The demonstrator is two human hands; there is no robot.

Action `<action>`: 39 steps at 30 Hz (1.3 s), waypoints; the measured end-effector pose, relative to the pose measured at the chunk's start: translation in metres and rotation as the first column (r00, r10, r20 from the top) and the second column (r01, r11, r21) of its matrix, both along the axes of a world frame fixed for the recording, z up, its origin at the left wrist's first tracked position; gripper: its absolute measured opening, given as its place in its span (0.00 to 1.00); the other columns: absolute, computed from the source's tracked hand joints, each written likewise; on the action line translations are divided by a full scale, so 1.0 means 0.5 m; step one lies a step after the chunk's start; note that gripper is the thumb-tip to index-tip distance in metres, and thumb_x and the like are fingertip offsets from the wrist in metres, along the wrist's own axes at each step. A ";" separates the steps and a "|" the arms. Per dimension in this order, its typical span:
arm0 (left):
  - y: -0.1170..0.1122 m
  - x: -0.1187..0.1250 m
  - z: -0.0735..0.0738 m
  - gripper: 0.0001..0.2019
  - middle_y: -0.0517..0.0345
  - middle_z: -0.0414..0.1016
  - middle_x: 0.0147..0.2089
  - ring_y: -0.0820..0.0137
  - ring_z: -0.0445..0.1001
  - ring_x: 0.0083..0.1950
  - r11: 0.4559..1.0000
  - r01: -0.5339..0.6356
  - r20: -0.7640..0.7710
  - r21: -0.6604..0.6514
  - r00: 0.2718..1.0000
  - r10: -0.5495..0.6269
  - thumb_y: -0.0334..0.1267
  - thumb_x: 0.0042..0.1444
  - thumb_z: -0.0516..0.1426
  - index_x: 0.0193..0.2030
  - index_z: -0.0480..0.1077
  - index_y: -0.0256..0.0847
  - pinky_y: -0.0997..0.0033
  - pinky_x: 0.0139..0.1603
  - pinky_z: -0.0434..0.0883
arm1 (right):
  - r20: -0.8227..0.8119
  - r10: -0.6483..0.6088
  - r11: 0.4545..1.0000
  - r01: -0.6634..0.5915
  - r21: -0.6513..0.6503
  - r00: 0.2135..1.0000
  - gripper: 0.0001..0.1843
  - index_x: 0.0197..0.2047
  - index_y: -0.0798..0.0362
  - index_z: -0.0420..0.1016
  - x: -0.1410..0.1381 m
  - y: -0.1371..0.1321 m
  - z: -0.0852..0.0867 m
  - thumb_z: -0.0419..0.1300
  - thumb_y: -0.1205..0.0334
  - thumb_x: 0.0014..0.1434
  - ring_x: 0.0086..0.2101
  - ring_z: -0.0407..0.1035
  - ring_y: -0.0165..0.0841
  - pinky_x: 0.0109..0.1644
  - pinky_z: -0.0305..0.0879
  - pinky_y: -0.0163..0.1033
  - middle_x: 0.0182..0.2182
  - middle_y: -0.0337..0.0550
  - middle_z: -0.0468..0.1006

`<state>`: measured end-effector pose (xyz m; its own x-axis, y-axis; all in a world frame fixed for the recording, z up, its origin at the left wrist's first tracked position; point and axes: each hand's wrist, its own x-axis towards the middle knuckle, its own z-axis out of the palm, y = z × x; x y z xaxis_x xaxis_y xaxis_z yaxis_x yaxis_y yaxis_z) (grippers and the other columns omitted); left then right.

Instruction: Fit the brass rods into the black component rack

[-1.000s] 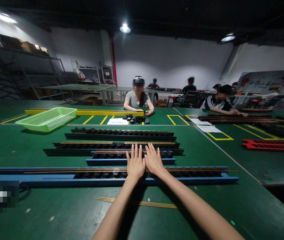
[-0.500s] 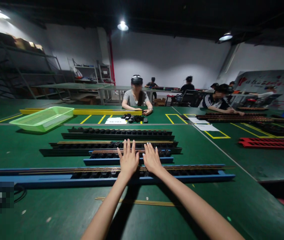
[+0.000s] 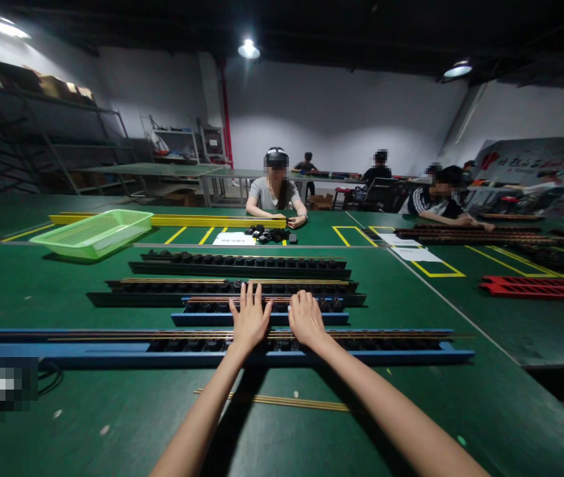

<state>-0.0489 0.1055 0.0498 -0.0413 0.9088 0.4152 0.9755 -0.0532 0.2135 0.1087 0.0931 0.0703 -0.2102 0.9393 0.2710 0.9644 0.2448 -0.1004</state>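
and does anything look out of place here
Mildly: a few loose rods lie on the table in front of the long blue rail, while others run along it. Small pale scraps also dot the tabletop. No damage stands out.

1 head-worn camera looks forward and down over the green table, from behind the person's left hand and right hand, both near; its wide view reaches the far wall and ceiling lamps.

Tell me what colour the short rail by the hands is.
The short rail is blue along its near side, in the head view.
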 end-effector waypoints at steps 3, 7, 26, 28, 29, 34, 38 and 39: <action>0.000 -0.033 0.013 0.27 0.49 0.47 0.72 0.58 0.44 0.72 1.000 -0.014 0.028 0.011 1.000 0.014 0.48 0.65 0.38 0.69 0.49 0.43 0.36 0.65 0.50 | 0.033 0.019 0.999 -0.017 -0.045 0.999 0.17 0.47 0.54 0.67 0.000 -0.003 0.006 0.40 0.62 0.67 0.48 0.67 0.39 0.50 0.61 0.41 0.47 0.53 0.73; -0.007 -0.067 0.012 0.28 0.45 0.44 0.72 0.57 0.39 0.73 0.997 -0.051 -0.009 0.052 0.999 0.052 0.46 0.65 0.39 0.69 0.48 0.38 0.34 0.66 0.43 | 0.066 0.048 0.986 -0.036 -0.162 0.997 0.19 0.46 0.53 0.70 0.000 0.001 0.000 0.40 0.58 0.68 0.39 0.74 0.36 0.43 0.64 0.38 0.37 0.49 0.79; -0.002 -0.170 0.005 0.30 0.42 0.49 0.71 0.56 0.44 0.72 0.983 -0.178 -0.013 0.037 0.984 0.179 0.49 0.64 0.38 0.68 0.50 0.35 0.36 0.66 0.46 | 0.058 0.049 0.970 -0.034 -0.240 0.997 0.24 0.39 0.53 0.78 -0.004 0.000 0.008 0.41 0.58 0.67 0.39 0.76 0.37 0.43 0.64 0.37 0.37 0.50 0.81; 0.000 -0.171 -0.004 0.30 0.43 0.49 0.71 0.56 0.44 0.72 0.984 -0.175 -0.013 0.022 0.984 0.175 0.50 0.64 0.38 0.68 0.50 0.35 0.38 0.66 0.48 | 0.057 0.045 0.971 -0.030 -0.237 0.997 0.24 0.39 0.53 0.78 -0.004 0.000 0.007 0.41 0.58 0.67 0.40 0.76 0.37 0.43 0.64 0.37 0.37 0.50 0.81; 0.001 -0.170 -0.006 0.30 0.44 0.48 0.72 0.57 0.44 0.72 0.985 -0.171 -0.015 0.019 0.985 0.171 0.50 0.64 0.38 0.68 0.50 0.36 0.39 0.67 0.48 | 0.057 0.041 0.971 -0.027 -0.236 0.998 0.24 0.39 0.53 0.78 -0.004 0.000 0.007 0.41 0.58 0.67 0.40 0.76 0.37 0.43 0.64 0.37 0.37 0.50 0.81; 0.008 -0.184 0.006 0.29 0.48 0.49 0.71 0.58 0.45 0.72 0.990 -0.138 -0.029 -0.004 0.990 0.138 0.49 0.64 0.39 0.68 0.51 0.40 0.39 0.66 0.49 | 0.058 0.025 0.971 -0.011 -0.238 0.998 0.23 0.38 0.53 0.78 -0.004 -0.001 0.007 0.42 0.58 0.67 0.39 0.76 0.37 0.43 0.63 0.36 0.37 0.50 0.81; 0.013 -0.234 0.021 0.29 0.47 0.46 0.72 0.58 0.42 0.72 0.988 -0.155 -0.030 0.008 0.987 0.155 0.49 0.63 0.40 0.68 0.51 0.39 0.39 0.67 0.45 | 0.060 0.024 0.970 -0.009 -0.243 0.998 0.24 0.38 0.52 0.78 -0.003 0.001 0.006 0.41 0.58 0.67 0.39 0.76 0.37 0.43 0.63 0.37 0.37 0.50 0.81; 0.014 -0.246 0.020 0.29 0.46 0.47 0.72 0.56 0.42 0.72 0.986 -0.169 -0.026 0.004 0.985 0.170 0.48 0.63 0.40 0.68 0.51 0.38 0.37 0.66 0.45 | 0.060 0.026 0.970 -0.010 -0.244 0.998 0.24 0.38 0.52 0.78 -0.003 0.002 0.006 0.41 0.58 0.67 0.40 0.76 0.37 0.43 0.63 0.37 0.37 0.49 0.81</action>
